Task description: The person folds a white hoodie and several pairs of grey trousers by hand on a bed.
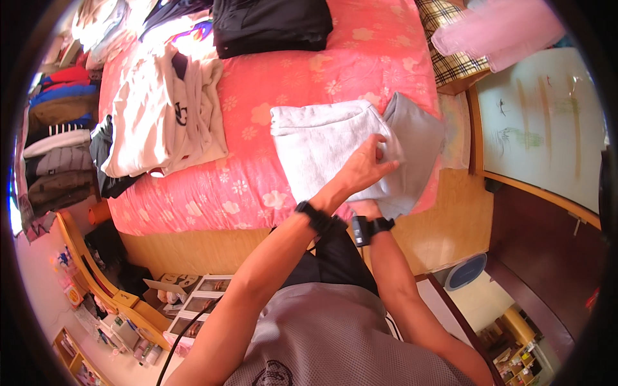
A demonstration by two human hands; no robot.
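A light grey garment (pixel 328 140), apparently sweatpants, lies folded over near the bed's front edge. A darker grey part (pixel 417 135) sticks out on its right side. My left hand (pixel 369 163) is over the upper layer, thumb and fingers apart and slightly curled, with nothing seen between them. Whether it touches the cloth is unclear. Below it, my right hand (pixel 367 207) reaches under the garment's near edge. Its fingers are hidden by the fabric, so its grip cannot be seen. Dark straps circle both wrists.
The bed wears a pink flowered sheet (pixel 251 193). A pile of cream clothes (pixel 145 116) lies left, with folded black clothing (pixel 273 26) at the back. Stacked clothes (pixel 63 130) stand at far left. A glass-topped table (pixel 536 120) is at right, beside a plaid-covered surface (pixel 451 43).
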